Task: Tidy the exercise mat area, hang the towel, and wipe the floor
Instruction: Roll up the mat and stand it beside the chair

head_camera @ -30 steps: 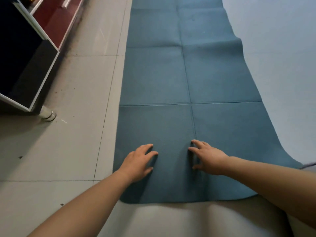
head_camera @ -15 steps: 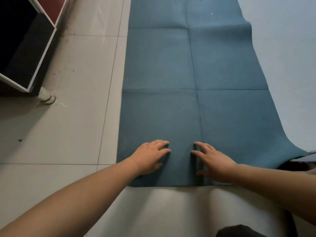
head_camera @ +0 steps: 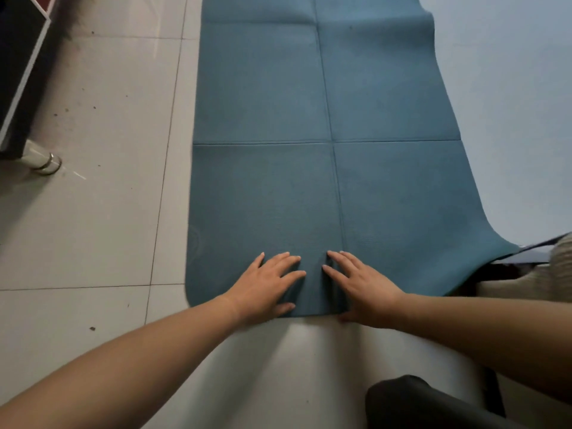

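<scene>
A teal exercise mat (head_camera: 278, 97) lies unrolled on the tiled floor, running away from me, with fold creases crossing it. Its right edge curls up against a pale blue wall. My left hand (head_camera: 266, 286) presses flat on the mat's near end, fingers spread, thumb at the near edge. My right hand (head_camera: 359, 286) lies flat beside it, a small gap apart, its thumb at the mat's near edge. A small ridge of mat stands between the two hands. No towel is in view.
Grey floor tiles (head_camera: 102, 212) with dirt specks stretch to the left. A dark cabinet (head_camera: 18, 72) on a metal foot (head_camera: 46, 162) stands at the far left. A pale blue wall (head_camera: 510, 119) borders the right. A dark rounded object (head_camera: 427, 404) sits at the bottom right.
My view has moved closer and lower over the mat. Both hands have slid toward the mat's near edge and closer together, staying flat on it.
</scene>
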Demonstrator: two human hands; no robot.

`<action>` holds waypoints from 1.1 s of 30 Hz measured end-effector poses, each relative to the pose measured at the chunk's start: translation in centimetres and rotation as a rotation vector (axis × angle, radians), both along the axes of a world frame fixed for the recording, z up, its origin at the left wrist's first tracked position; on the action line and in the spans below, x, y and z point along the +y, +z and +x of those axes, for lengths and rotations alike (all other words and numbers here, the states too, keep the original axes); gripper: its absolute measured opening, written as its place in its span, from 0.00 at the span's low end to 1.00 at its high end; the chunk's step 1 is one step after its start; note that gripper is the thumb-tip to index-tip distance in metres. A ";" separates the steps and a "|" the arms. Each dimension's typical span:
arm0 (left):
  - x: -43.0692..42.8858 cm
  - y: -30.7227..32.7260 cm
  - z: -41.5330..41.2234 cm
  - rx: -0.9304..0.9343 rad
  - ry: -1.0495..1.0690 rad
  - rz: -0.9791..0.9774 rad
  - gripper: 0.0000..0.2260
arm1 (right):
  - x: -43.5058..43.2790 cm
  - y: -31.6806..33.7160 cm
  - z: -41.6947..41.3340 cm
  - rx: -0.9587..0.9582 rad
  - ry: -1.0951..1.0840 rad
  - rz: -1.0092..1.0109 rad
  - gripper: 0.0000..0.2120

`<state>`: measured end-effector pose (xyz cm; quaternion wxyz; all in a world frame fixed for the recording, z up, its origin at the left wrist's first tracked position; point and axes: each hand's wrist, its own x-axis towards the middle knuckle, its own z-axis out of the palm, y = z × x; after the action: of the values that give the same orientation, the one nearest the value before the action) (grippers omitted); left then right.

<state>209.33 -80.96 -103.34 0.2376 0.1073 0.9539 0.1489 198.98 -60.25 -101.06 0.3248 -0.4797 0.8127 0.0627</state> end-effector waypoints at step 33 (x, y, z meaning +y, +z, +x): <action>-7.1 9.6 -7.9 0.162 0.419 0.246 0.10 | -5.1 11.3 -9.3 0.274 -0.248 -0.265 0.20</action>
<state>201.39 -88.06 -93.71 0.1094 -0.0531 0.9459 0.3008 189.69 -65.36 -89.77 0.1507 -0.4017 0.9031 -0.0204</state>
